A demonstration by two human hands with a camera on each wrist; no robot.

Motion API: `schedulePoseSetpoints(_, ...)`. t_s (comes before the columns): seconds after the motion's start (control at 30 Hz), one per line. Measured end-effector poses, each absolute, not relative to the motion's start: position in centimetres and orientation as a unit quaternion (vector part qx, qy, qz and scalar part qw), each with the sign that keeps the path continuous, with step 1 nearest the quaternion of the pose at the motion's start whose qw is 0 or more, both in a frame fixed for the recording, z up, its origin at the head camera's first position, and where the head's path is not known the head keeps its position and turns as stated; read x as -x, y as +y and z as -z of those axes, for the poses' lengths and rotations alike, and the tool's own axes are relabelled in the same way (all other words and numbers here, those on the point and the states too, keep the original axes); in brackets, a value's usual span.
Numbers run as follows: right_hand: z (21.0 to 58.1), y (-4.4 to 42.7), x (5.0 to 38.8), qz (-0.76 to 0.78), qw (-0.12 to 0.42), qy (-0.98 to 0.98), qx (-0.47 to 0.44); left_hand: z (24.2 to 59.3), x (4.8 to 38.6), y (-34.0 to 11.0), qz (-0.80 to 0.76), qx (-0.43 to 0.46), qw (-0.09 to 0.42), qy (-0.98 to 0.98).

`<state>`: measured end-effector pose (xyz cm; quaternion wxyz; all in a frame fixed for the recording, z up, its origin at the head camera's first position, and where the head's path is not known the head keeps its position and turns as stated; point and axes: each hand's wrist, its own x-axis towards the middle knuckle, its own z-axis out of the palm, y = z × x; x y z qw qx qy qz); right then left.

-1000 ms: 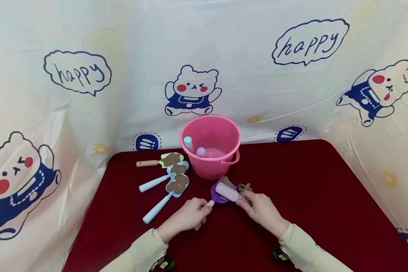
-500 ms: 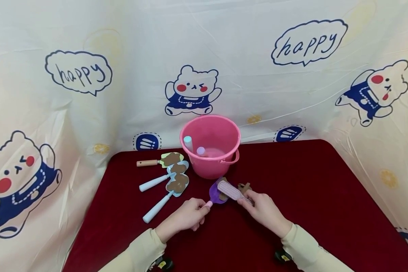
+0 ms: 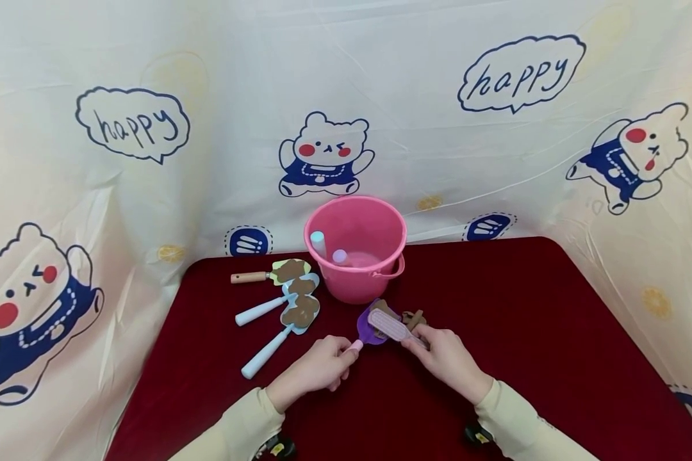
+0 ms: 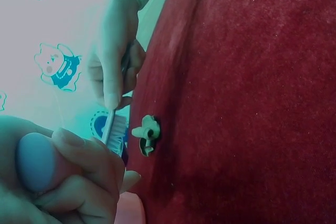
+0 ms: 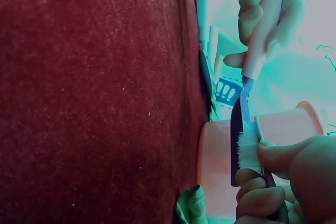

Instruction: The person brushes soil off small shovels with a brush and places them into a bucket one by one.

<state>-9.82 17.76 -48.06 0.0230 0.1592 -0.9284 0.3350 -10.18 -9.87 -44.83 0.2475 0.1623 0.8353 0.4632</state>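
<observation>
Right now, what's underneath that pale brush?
Under the pale brush is a purple shovel, with brown material showing past the brush head's edges. Whatever the head directly covers cannot be seen from above.

counting one left hand (image 3: pixel 323 363) and one right hand (image 3: pixel 446 358). finding one green shovel (image 3: pixel 259 276), two light-blue shovels (image 3: pixel 279 339) and one purple shovel (image 3: pixel 365 328), making four. adding one brush (image 3: pixel 387 325), one pink bucket (image 3: pixel 354 286), two rods (image 3: pixel 319 243), four brown patches (image 3: pixel 291 271), one brown heap (image 3: pixel 414 318), one red table (image 3: pixel 525 333). also spotting three printed bears (image 3: pixel 326 173) and two "happy" bubbles (image 3: pixel 521 74).
</observation>
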Motion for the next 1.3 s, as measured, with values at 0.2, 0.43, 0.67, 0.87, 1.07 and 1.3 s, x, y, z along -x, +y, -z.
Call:
schedulePoseSetpoints(0.2, 48.0, 18.2, 10.0, -0.338, 0.037, -0.929, -0.145, 44.9, 10.2, -10.1, -0.468, -0.154, 0.257, 0.831)
schedulePoseSetpoints(0.43, 48.0, 18.9, 10.3, -0.347, 0.035, -0.923, -0.160, 45.2, 10.1, -10.5, -0.487, -0.136, 0.278, 0.817)
schedulePoseSetpoints(0.67, 48.2, 18.3, 10.0, -0.353, 0.025, -0.915, -0.194, 45.4, 10.2, -10.4, -0.491, -0.139, 0.273, 0.815)
schedulePoseSetpoints(0.87, 48.7, 18.4, 9.9, -0.340, 0.016, -0.919, -0.199, 45.2, 10.2, -10.1, -0.490, -0.142, 0.271, 0.816)
schedulePoseSetpoints(1.07, 48.4, 18.6, 10.0, -0.340, 0.015, -0.926, -0.164, 45.4, 10.1, -10.1, -0.488, -0.144, 0.268, 0.818)
schedulePoseSetpoints(1.3, 48.1, 18.7, 10.1, -0.330, 0.023, -0.934, -0.135, 45.4, 10.0, -10.1, -0.488, -0.140, 0.265, 0.820)
